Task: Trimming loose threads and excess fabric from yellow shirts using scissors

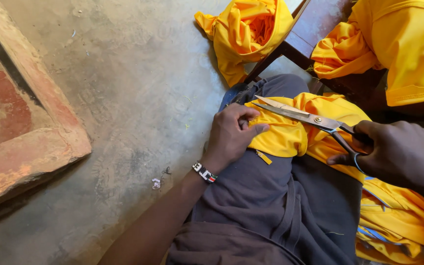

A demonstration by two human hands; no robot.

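- Left hand (231, 135): forearm extended forward, palm down, fingers curled, thumb pointing right.
- Right hand (393, 152): enters from right, fingers closed in a grip.
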